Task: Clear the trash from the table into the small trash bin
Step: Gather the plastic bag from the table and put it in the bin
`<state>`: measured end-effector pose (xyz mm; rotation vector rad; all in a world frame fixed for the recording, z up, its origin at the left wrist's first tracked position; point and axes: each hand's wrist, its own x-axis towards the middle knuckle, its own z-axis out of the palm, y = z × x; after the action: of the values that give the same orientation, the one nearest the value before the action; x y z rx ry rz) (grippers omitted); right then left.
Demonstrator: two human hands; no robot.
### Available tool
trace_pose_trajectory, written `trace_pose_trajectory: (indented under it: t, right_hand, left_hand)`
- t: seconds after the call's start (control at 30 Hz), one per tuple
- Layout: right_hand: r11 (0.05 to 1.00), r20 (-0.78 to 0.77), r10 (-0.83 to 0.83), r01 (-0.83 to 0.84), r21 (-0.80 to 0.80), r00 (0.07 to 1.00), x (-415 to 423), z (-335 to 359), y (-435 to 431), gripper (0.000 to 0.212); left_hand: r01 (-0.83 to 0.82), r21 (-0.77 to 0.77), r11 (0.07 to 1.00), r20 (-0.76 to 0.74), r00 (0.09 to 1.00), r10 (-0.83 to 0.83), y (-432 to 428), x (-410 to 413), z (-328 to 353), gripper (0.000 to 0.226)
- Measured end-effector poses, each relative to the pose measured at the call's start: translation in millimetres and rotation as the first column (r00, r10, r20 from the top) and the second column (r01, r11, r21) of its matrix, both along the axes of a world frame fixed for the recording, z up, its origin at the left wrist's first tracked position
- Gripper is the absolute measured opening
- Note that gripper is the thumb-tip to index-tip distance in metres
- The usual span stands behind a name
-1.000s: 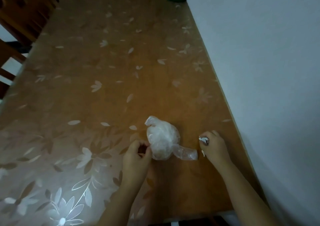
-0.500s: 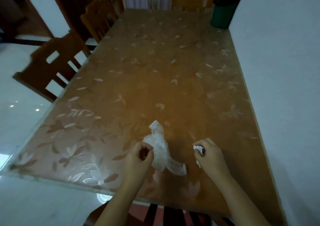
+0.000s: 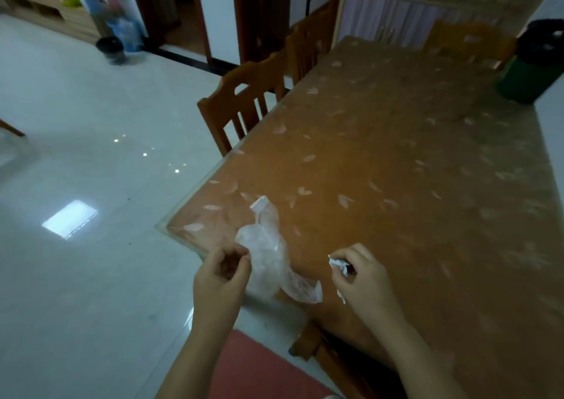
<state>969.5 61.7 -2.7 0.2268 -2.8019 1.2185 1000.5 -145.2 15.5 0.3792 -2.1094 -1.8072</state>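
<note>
A long wooden table [image 3: 412, 185] under a clear cover printed with pale leaves fills the right of the view, with a pale glossy tiled floor [image 3: 76, 185] to its left and wooden slat-backed chairs [image 3: 244, 102] tucked along its left edge. At the table's far right corner stands a small green trash bin lined with a black bag [image 3: 532, 66]; a second dark bin [image 3: 110, 49] sits on the floor far off, blurred. Both bare forearms reach forward from the bottom of the view. The left hand [image 3: 221, 276] is held above the table's near corner, fingers curled in, thumb and fingertips pinching the edge of a crumpled clear plastic bag [image 3: 268, 258]. The bag hangs from that pinch, one twisted end pointing up and away, the other trailing toward the right. The right hand [image 3: 360, 273], near the bag but apart from it, is closed into a loose fist around a small crumpled white scrap of paper [image 3: 338, 264] that pokes out at the fingers.
</note>
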Motion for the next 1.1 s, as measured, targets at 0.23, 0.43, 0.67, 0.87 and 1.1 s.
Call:
trace_pose_trajectory:
  t: [0.23, 0.43, 0.67, 0.87, 1.1]
  right_hand:
    - [0.978, -0.022, 0.206, -0.205, 0.033, 0.978, 6, 2, -125, 0.014]
    - [0.941, -0.03, 0.34, -0.339, 0.019, 0.94, 12, -1, -235, 0.014]
    - [0.83, 0.023, 0.557, -0.557, 0.015, 0.83, 16, -25, -336, 0.01]
    - [0.826, 0.008, 0.564, -0.563, -0.024, 0.826, -38, -31, -384, 0.01]
    - [0.914, -0.028, 0.398, -0.399, -0.076, 0.917, -151, -58, -450, 0.017]
  left_hand:
    - [-0.14, -0.031, 0.99, 0.106, 0.984, 0.142, -134, 46, -17, 0.042]
    - [-0.27, -0.043, 0.962, 0.204, 0.94, 0.273, -226, 96, -27, 0.033]
    - [-0.436, -0.118, 0.892, 0.239, 0.86, 0.452, -294, 117, -37, 0.03]
    - [-0.514, -0.092, 0.853, 0.231, 0.822, 0.52, -344, 68, -40, 0.027]
    - [-0.385, -0.118, 0.915, 0.228, 0.887, 0.402, -415, -49, -22, 0.029]
